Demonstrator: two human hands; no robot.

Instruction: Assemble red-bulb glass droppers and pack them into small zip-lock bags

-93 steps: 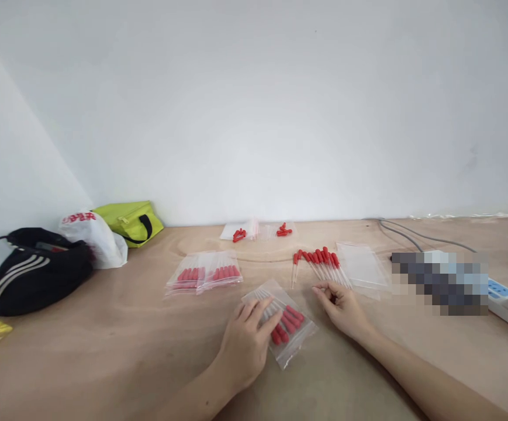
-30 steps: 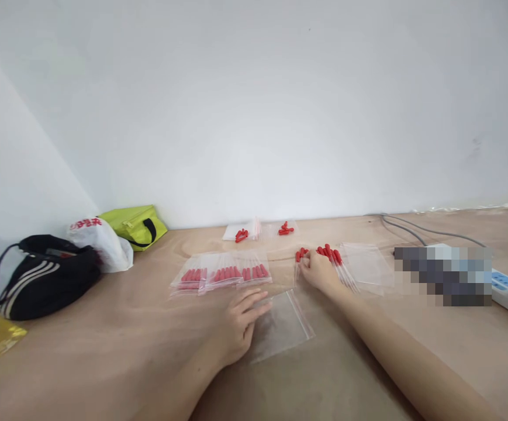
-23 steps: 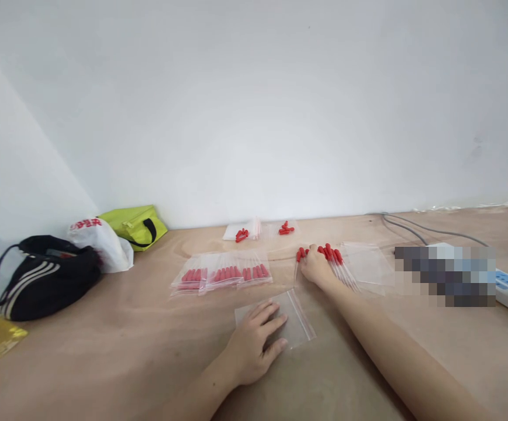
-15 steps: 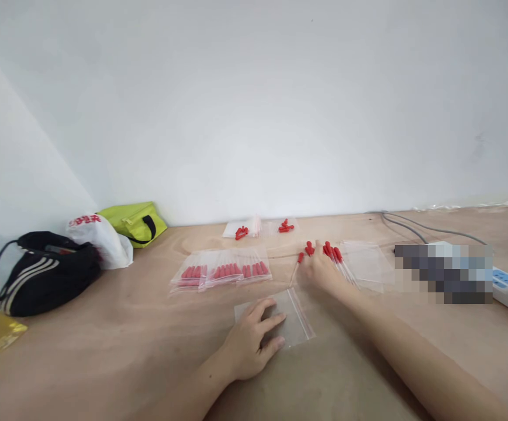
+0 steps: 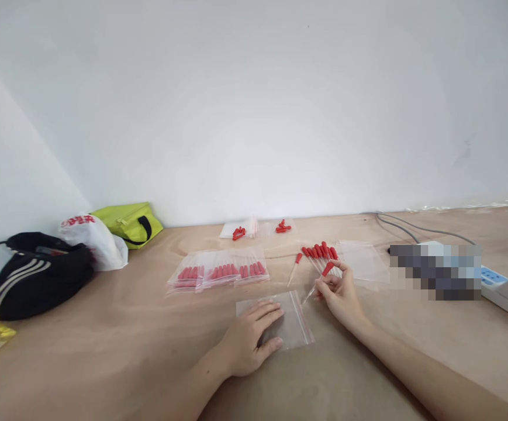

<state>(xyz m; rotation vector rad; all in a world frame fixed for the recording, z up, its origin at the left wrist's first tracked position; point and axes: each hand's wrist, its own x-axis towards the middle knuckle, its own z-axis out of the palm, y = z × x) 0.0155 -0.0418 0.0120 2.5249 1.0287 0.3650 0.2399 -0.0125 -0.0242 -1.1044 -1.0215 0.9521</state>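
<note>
My left hand (image 5: 256, 336) lies with fingers spread on a clear zip bag (image 5: 293, 327), whose zip edge points right. In my right hand (image 5: 339, 292) is a glass dropper with a red rubber bulb (image 5: 327, 269), its thin tip slanting down beside the bag's zip edge. A single dropper (image 5: 296, 269) lies between the bag and a fanned group of red-bulbed droppers (image 5: 319, 251) just behind my right hand. Farther left, filled zip bags (image 5: 221, 269) overlap in a row, red bulbs toward me.
Flat clear bags (image 5: 363, 261) lie to the right. Loose red bulbs (image 5: 283, 227) rest on bags near the wall. A power strip (image 5: 494, 276) and grey cables (image 5: 415, 228) are at right. Black (image 5: 38, 275), white (image 5: 98, 245) and green bags (image 5: 126, 219) stand at left.
My right hand has drawn back toward me from the dropper group with one dropper held in it. My left hand stays on the zip bag.
</note>
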